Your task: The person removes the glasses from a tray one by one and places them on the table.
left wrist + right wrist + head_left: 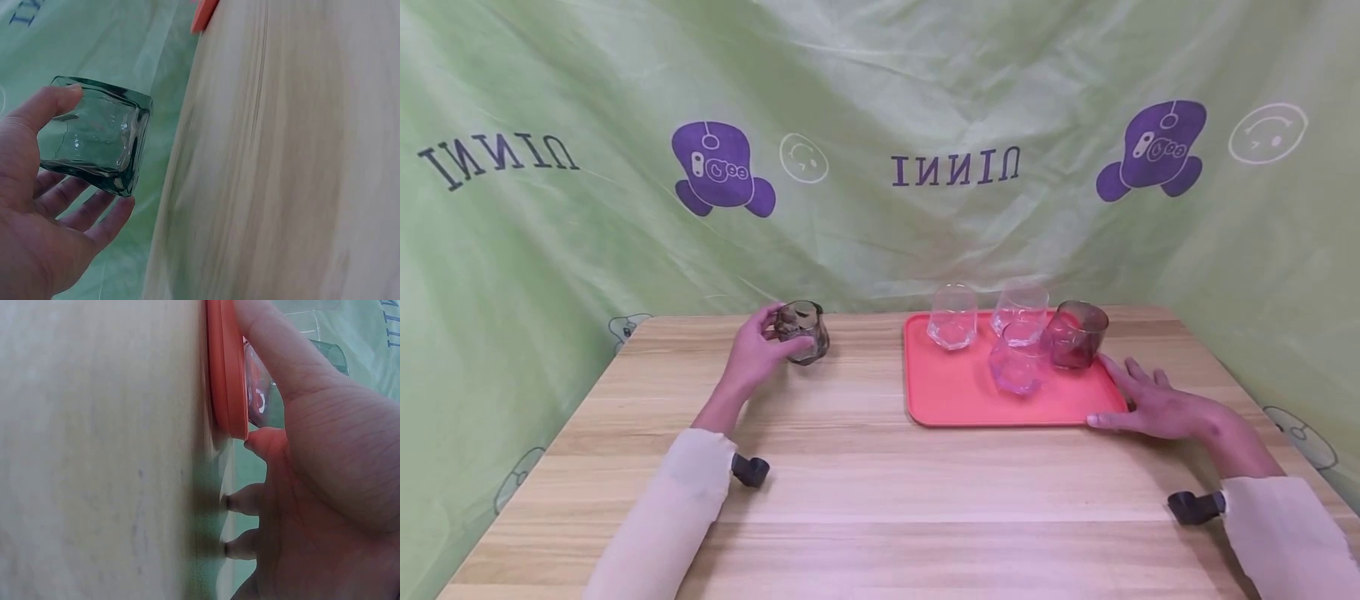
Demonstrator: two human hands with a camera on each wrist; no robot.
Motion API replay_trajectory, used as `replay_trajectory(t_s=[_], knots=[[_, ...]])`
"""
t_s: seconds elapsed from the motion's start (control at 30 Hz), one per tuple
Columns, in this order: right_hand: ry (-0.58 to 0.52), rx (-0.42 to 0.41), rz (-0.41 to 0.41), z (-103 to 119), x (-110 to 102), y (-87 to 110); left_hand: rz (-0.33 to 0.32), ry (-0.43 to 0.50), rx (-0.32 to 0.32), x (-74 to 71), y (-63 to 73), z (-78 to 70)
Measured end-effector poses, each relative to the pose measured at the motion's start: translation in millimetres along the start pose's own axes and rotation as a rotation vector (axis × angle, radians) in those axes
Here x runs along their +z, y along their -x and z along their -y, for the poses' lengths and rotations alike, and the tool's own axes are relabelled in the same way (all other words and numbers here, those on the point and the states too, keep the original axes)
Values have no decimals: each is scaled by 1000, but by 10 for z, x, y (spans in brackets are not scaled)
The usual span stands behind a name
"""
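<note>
Head view: L hand (760,348) grips a squarish smoked tumbler (809,321) near the wood table's (865,492) rear edge, well L of the red tray (955,404). Thumb crosses the near side, fingers go round behind. L forearm reaches fwd & slightly inward from bottom L. Tray carries 4 tumblers: a clear faceted tumbler (953,321) twd the L, a rear clear tumbler (1022,304), a front clear tumbler (1017,371) & a round smoked tumbler (1078,337) nr the R rim; those last 3 overlap in view, so can't tell if any touch. Progress, my read: 4 pcs on tray = done part; the 1 in hand, off tray, is the only loose one visible. R hand (1157,407) is at the tray's front R corner, fingers spread, holding no glass; R forearm comes in from lower R, hand angled inward.

L wrist view: thumb over one side of the tumbler, fingers on the opposite side, palm behind. Base seems clear of the tabletop, i.e. prob. lifted. Only a bit of tray shows, up top.

R wrist view: thumb lies long & straight against the tray, index tip at its corner, other fingers splayed down twd the table. Looks like light steadying, not a grasp; exact pressure can't be told.
</note>
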State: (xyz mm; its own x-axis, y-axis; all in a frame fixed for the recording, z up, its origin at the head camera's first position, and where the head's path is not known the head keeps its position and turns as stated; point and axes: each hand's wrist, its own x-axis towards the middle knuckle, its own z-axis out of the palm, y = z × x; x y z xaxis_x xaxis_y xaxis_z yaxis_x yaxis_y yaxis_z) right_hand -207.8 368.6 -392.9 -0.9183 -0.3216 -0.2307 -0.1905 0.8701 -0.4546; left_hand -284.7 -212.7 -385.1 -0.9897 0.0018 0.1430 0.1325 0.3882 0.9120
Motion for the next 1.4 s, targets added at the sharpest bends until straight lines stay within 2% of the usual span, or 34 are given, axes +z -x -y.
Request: replay_trajectory(t_s=[0.43,0.63,0.8,1.1,1.4], knots=[[-12,-6,0,-9,24,1,-171,-8,-126,-453,-58,272],[-17,6,6,-7,14,2,-270,6,-174,-603,-89,350],[-15,3,8,10,26,-14,-354,24,-232,-731,-85,475],[-6,23,18,17,5,-11,-372,3,-264,-905,-75,548],[-4,20,12,8,-17,-8,-366,-18,-249,-935,-66,565]])
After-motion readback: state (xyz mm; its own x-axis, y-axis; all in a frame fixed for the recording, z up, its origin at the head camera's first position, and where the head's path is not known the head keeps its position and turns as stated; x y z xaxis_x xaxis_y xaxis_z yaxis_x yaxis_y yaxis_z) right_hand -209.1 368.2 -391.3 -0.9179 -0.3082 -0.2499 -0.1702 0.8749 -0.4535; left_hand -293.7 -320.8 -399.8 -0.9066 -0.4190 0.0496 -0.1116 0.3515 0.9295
